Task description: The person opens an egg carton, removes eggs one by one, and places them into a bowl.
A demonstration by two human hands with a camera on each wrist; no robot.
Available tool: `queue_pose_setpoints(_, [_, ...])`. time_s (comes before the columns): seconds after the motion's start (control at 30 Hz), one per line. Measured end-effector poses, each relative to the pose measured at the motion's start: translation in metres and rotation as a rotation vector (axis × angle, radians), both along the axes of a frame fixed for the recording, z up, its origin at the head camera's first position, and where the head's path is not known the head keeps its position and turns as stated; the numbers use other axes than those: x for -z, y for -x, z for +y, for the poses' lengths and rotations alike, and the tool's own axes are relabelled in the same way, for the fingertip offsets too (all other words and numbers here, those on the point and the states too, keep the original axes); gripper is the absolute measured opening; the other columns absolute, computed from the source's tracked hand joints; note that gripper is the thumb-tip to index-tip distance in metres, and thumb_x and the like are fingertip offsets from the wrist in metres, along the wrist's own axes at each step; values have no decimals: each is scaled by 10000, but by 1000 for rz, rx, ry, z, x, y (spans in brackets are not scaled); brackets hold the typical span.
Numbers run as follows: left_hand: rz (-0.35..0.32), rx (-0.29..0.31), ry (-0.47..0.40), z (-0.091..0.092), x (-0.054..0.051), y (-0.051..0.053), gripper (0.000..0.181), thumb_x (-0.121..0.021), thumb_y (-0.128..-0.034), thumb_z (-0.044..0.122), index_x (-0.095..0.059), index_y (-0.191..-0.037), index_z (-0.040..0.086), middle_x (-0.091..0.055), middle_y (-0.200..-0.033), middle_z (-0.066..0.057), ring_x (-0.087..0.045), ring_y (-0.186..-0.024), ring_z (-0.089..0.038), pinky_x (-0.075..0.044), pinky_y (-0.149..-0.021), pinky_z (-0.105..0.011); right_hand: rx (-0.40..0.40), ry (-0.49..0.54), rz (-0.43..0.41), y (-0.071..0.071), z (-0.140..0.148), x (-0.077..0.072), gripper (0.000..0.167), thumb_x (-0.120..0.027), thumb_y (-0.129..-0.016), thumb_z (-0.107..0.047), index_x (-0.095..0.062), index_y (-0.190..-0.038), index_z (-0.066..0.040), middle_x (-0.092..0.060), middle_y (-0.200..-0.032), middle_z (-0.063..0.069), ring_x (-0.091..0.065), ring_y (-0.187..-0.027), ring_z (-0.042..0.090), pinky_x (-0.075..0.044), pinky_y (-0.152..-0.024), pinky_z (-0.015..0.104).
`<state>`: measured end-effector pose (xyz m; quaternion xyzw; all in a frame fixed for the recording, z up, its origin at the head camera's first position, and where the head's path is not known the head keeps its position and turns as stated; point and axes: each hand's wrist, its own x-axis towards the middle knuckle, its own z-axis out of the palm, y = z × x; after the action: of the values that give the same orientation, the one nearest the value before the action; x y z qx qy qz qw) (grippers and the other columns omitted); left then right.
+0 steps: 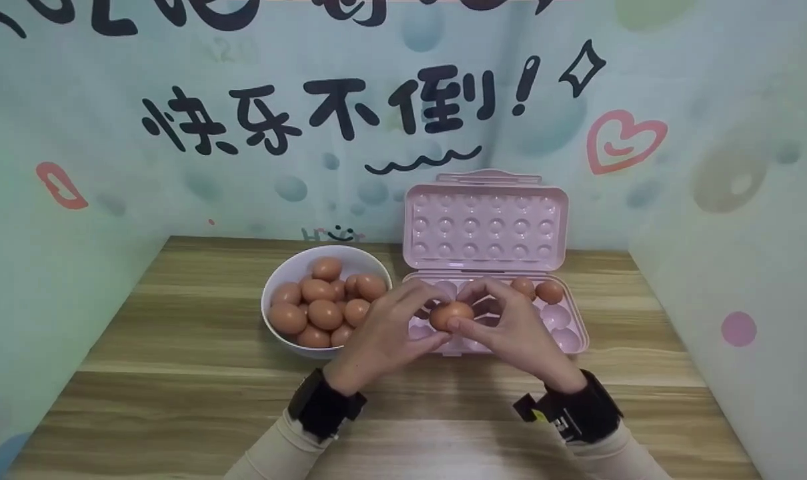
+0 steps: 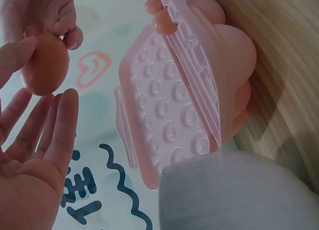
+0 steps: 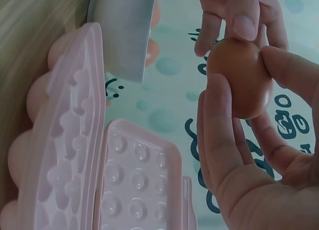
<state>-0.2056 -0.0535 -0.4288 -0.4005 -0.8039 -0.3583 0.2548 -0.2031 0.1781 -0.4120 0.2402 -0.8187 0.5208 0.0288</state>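
A brown egg (image 1: 451, 316) is held up between both hands above the front of a pink egg carton (image 1: 580, 343). My right hand (image 1: 520, 333) pinches it between thumb and fingers, as the right wrist view shows, with one fingertip across the shell (image 3: 241, 85). My left hand (image 1: 387, 327) meets the same egg from the other side. In the left wrist view its thumb presses on the shell (image 2: 47, 68) and its long fingers reach up close to the lower end. Two eggs (image 1: 535, 289) sit in the carton's back right cups.
A white bowl (image 1: 268, 313) heaped with several brown eggs (image 1: 325, 314) stands left of the carton, partly behind the left hand. The carton's dimpled lid (image 1: 485, 227) stands open against the patterned backdrop (image 1: 243, 193). Everything rests on a wood-grain table (image 1: 197, 373).
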Motion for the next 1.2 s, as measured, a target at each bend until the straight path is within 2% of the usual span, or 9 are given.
queue_pose_setpoints(0.2, [31,-3,-5,2,4,0,372,-889,-865,200,-690,-1161,94,-692,-1135,-30,-647,-1062,-162,-553,-933,-269,-10,-3,-16,-2,-4,4,309,-870,-902,-227,-687,-1110,-90,-677,-1126,73,-742,-968,212,-616,-852,327])
queue_pose_setpoints(0.47, [6,-12,17,0,4,-1,361,-887,-868,191,-693,-1157,96,-680,-1105,-29,-636,-1008,-148,-557,-878,-251,-45,-6,-17,-2,-4,3,306,-866,-905,-210,-679,-1112,-84,-674,-1106,84,-741,-962,221,-622,-851,341])
queue_pose_setpoints(0.6, [-29,-12,23,-4,1,-1,350,-878,-881,191,-695,-1167,108,-687,-1137,-15,-636,-1036,-132,-556,-900,-246,-74,-14,-19,0,0,0,325,-859,-912,-196,-676,-1151,-75,-683,-1117,97,-742,-997,237,-626,-865,338])
queue_pose_setpoints(0.73, [-72,-55,43,-14,-7,0,351,-868,-895,208,-697,-1191,130,-692,-1163,5,-643,-1038,-116,-555,-905,-261,-56,-6,-5,4,8,-4,339,-849,-917,-155,-675,-1191,-56,-688,-1179,134,-738,-1051,267,-625,-913,368])
queue_pose_setpoints(0.93, [-109,-158,73,-37,-20,2,357,-853,-911,253,-711,-1227,167,-709,-1187,25,-654,-1050,-136,-544,-924,-324,21,8,43,10,22,-12,360,-843,-903,-63,-677,-1219,-16,-706,-1210,139,-735,-1075,301,-623,-916,335])
queue_pose_setpoints(1.03, [-147,-147,58,-50,-28,5,358,-849,-915,223,-702,-1231,139,-695,-1187,1,-655,-1016,-127,-587,-880,-292,61,-18,89,13,29,-15,373,-837,-897,-28,-677,-1234,-5,-707,-1212,127,-730,-1090,291,-620,-908,304])
queue_pose_setpoints(1.2, [-123,-141,83,-68,-44,17,342,-862,-891,183,-706,-1185,105,-693,-1139,-32,-662,-935,-147,-598,-798,-297,118,-51,130,15,41,-20,369,-821,-902,0,-678,-1242,-10,-701,-1208,102,-732,-1070,319,-615,-888,272])
